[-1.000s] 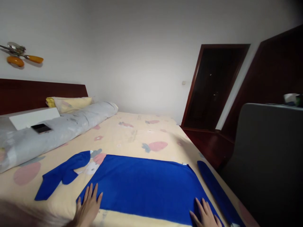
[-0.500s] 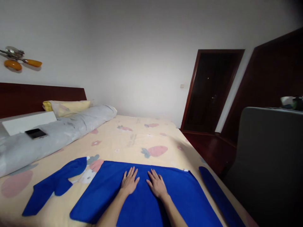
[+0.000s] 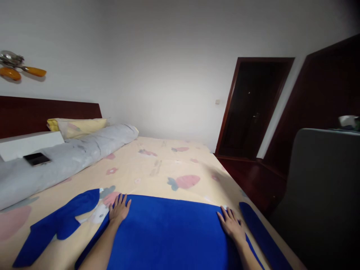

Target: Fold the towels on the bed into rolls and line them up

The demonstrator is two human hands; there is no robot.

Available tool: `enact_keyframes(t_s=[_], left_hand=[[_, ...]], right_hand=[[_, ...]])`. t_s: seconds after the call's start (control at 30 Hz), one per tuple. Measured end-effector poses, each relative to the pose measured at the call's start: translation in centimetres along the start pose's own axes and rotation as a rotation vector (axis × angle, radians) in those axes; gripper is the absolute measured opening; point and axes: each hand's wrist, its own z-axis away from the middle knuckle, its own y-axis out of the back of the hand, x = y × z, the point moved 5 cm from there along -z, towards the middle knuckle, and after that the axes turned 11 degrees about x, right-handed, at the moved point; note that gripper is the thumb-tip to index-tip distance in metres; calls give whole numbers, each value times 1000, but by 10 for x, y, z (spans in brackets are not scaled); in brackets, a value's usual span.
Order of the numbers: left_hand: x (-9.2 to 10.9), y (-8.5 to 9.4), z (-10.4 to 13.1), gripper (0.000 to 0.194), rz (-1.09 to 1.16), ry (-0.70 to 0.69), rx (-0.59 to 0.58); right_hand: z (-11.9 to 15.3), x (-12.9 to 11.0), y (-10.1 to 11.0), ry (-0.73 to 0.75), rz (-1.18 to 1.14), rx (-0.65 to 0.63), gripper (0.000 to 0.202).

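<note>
A blue cloth (image 3: 174, 228) lies spread flat on the bed, its near part running out of the bottom of the picture. My left hand (image 3: 119, 209) rests open on its far left corner, fingers pointing away from me. On the far right corner lies my right hand (image 3: 233, 224), also open, with the palm down and fingers spread. Left of the cloth is a crumpled, smaller blue cloth piece (image 3: 56, 223). A narrow folded blue strip (image 3: 263, 232) lies to the right, along the bed's edge.
The bed (image 3: 157, 168) has a cream sheet with a carrot print. A grey rolled quilt (image 3: 92, 148) bears a phone (image 3: 37, 159) and a white box (image 3: 33, 144) beside a yellow pillow (image 3: 80, 127). A dark chair back (image 3: 326, 187) stands at the right.
Both hands have slid apart over the blue cloth, from its middle out to the far left and far right corners. The view has shifted slightly.
</note>
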Motion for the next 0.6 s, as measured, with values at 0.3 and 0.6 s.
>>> enact_keyframes(t_s=[0.3,0.6], left_hand=[[127,18,89,56,118,-503,82],[126,25,186,56,273,-582,-56]], right_hand=[[80,-145,43,403,-256,152,61],[167,-167,45,503,-430,35,65]])
